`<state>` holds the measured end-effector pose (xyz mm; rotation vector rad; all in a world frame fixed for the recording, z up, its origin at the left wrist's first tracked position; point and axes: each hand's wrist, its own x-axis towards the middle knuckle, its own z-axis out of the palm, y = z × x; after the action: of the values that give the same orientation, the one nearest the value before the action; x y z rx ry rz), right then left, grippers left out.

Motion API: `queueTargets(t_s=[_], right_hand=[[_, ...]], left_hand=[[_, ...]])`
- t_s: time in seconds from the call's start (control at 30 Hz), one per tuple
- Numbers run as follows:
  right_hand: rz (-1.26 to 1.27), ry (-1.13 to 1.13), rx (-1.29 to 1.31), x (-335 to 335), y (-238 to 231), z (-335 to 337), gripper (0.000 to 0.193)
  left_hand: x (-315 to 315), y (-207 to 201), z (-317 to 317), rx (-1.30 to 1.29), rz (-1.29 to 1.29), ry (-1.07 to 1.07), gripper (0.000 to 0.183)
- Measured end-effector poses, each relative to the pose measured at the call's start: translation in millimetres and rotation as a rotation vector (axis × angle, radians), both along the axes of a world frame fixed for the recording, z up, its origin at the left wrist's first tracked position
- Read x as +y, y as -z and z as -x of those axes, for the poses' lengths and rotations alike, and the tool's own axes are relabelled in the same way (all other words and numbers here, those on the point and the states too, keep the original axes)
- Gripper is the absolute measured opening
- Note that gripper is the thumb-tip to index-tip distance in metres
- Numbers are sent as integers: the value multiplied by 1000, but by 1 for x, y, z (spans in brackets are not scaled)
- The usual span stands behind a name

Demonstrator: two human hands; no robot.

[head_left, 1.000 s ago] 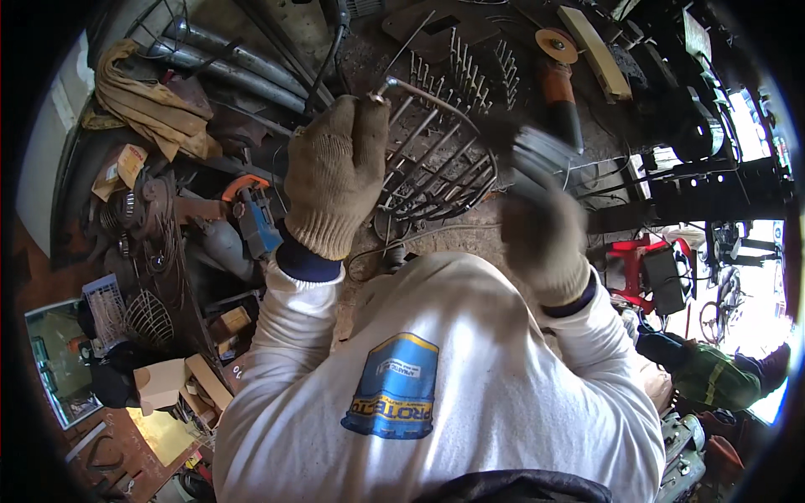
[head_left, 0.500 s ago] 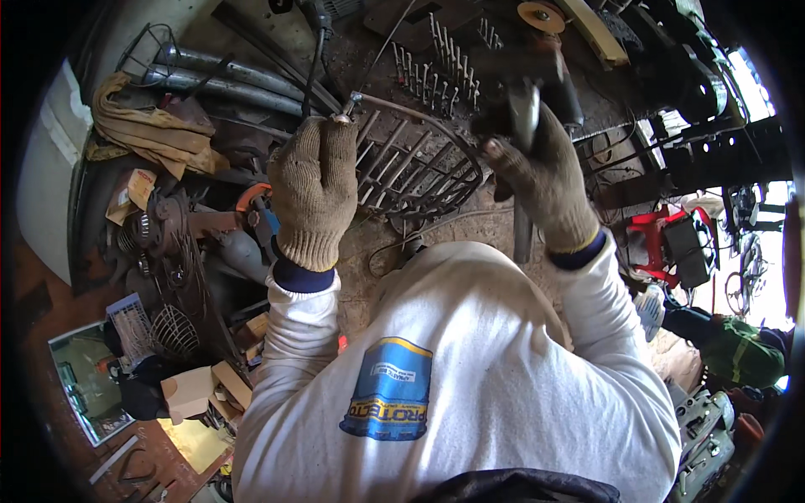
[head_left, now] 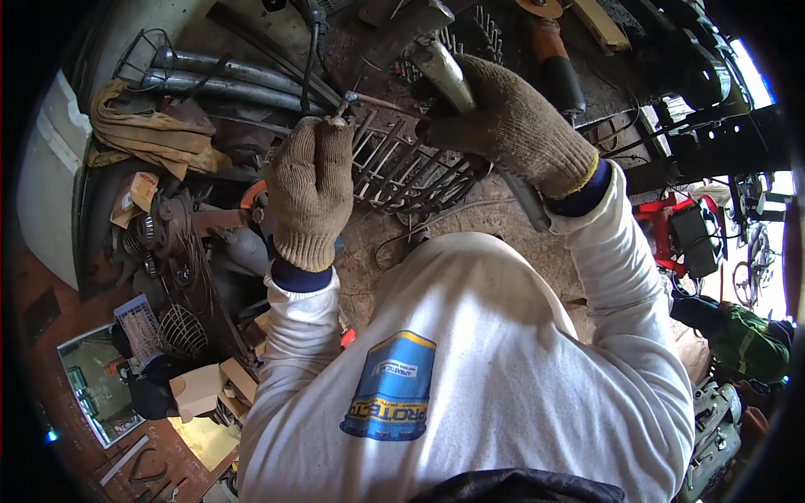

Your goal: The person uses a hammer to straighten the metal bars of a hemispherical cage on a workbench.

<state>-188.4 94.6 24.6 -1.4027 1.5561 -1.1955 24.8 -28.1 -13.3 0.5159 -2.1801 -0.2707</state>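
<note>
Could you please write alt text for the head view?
A gloved right hand grips a hammer-like tool near a barred metal frame; the gloved left hand seems to hold the frame's left end. An angle grinder lies beyond.

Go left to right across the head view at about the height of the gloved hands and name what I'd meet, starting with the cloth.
Tan cloth → gloved left hand → metal grille → gloved right hand → red frame.
</note>
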Motion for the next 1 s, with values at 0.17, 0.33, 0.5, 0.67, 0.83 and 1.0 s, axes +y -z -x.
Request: queueTargets(t_s=[0.17, 0.33, 0.5, 0.67, 0.83, 1.0], right_hand=[[-45, 83, -162, 4, 5, 2, 42], [87, 341, -472, 27, 33, -4, 44], [88, 336, -458, 57, 31, -17, 39], [113, 332, -28, 69, 29, -23, 33], [156, 314, 254, 72, 26, -25, 32], [114, 339, 297, 73, 22, -24, 31]], left_hand=[[-5, -3, -6, -241, 345, -122, 11], [-6, -15, -1, -75, -180, -21, 12], [-8, -20, 8, -101, -329, 7, 11], [-4, -19, 20, -144, 136, 0, 12], [6, -21, 29, -136, 400, -52, 15], [11, -28, 35, -214, -5, -36, 19]])
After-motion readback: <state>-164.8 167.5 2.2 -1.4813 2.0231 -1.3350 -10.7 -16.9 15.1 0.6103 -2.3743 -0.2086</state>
